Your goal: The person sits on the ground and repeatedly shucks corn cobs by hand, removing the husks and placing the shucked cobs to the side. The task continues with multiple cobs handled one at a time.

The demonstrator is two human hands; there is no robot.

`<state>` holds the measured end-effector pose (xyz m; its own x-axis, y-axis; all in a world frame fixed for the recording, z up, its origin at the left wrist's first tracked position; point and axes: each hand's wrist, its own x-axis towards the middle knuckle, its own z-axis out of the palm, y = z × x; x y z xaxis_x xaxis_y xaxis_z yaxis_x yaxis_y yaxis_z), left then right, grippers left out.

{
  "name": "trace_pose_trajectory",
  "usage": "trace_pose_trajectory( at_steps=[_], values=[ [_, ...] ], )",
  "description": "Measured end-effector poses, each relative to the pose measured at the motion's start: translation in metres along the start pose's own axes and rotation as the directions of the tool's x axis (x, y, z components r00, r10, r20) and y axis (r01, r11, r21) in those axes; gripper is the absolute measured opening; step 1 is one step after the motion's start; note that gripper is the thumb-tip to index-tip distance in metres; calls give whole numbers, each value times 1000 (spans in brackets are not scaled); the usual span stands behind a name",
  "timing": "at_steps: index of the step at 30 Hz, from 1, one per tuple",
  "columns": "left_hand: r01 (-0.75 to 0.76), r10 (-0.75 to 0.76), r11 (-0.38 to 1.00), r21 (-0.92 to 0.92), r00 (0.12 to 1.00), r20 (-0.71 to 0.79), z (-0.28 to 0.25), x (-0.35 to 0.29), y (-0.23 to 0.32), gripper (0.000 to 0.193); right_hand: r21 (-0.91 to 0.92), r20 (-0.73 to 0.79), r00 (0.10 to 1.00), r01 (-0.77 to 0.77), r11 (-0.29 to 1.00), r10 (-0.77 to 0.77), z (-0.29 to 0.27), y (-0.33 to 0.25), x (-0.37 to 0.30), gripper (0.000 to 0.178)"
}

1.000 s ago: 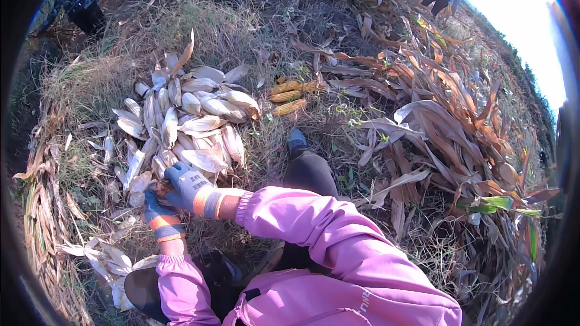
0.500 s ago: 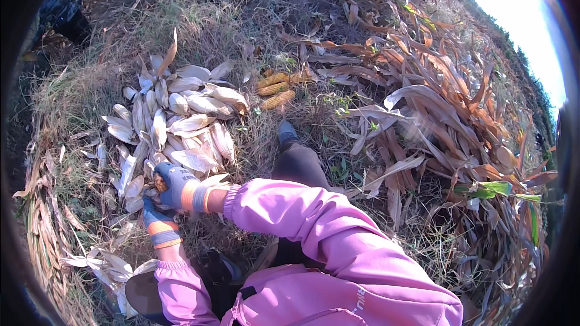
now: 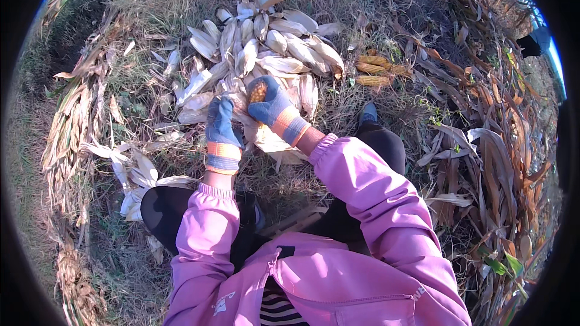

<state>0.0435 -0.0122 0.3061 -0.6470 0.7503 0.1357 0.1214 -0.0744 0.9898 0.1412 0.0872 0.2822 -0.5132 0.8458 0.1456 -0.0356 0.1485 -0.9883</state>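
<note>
My right hand (image 3: pixel 273 105), in a blue-grey work glove with an orange cuff band, is wrapped round an ear of corn (image 3: pixel 258 92). Its golden-brown kernels show at the top, above the thumb. Close beside it on the left, my left hand (image 3: pixel 222 125) in a matching glove is closed on pale dry husk by the ear. Loose husk (image 3: pixel 277 140) hangs below the right hand. Just beyond both hands lies a heap of corn ears in pale husks (image 3: pixel 281 63). How much husk still wraps the held ear is hidden by the gloves.
Several bare yellow corn ears (image 3: pixel 373 79) lie right of the heap. Peeled husks (image 3: pixel 142 175) rest near my left knee. Dry stalks are piled along the left (image 3: pixel 72 151) and the right (image 3: pixel 483 175). At the far right edge, part of another person (image 3: pixel 534 42) shows.
The view has swung left, so the heap and hands sit nearer the middle. My right hand keeps the corn ear, and my left hand is now raised beside it.
</note>
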Motion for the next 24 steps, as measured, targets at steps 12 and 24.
trace_pose_trajectory(
  at_steps=[12, 24],
  values=[
    [216, -201, 952, -219, 976, 88, 11, 3, 5, 34, 303, 122, 992, -14, 953, -24, 7, 20, 2, 43],
    [151, -204, 959, -238, 954, -219, -19, 1, -34, 42, 510, 11, 984, -159, 846, 179, -20, 15, 29, 45]
  ],
)
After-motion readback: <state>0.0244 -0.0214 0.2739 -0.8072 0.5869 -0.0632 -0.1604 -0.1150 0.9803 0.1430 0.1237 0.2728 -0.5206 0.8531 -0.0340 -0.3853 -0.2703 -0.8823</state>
